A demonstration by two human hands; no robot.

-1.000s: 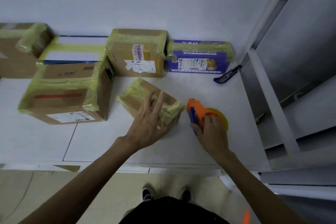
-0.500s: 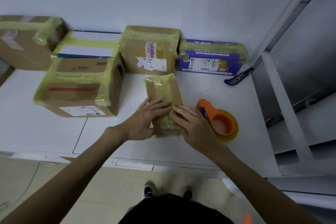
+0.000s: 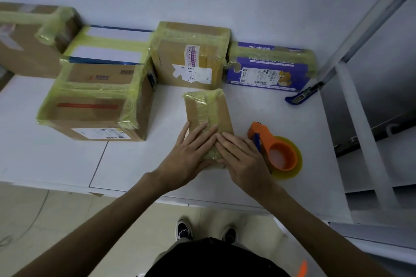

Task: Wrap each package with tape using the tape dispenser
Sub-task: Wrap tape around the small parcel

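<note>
Right hand (image 3: 243, 157) is off the dispenser (image 3: 270, 144) since a second ago. It lies flat beside the left hand (image 3: 191, 153) on the small box (image 3: 208, 110), which is now turned lengthwise, away from the person.

Both hands: fingers straight, pressed down on the tape at the box's near end, fingertips almost meeting. Box sits mid-front on the table (image 3: 56, 159); dispenser lies just right of it, close against the right hand.

Step, as judged: smoothing tape. Rub from the middle out to the edges, left palm pinning the box so it does not slide, and fold any loose end over the near edge.

Count:
- Table: one.
- Packages: six, all showing yellow-green tape.
- Hands: two.
- Dispenser: one.
- Blue cutter (image 3: 301, 95): one, by the right rail.
</note>
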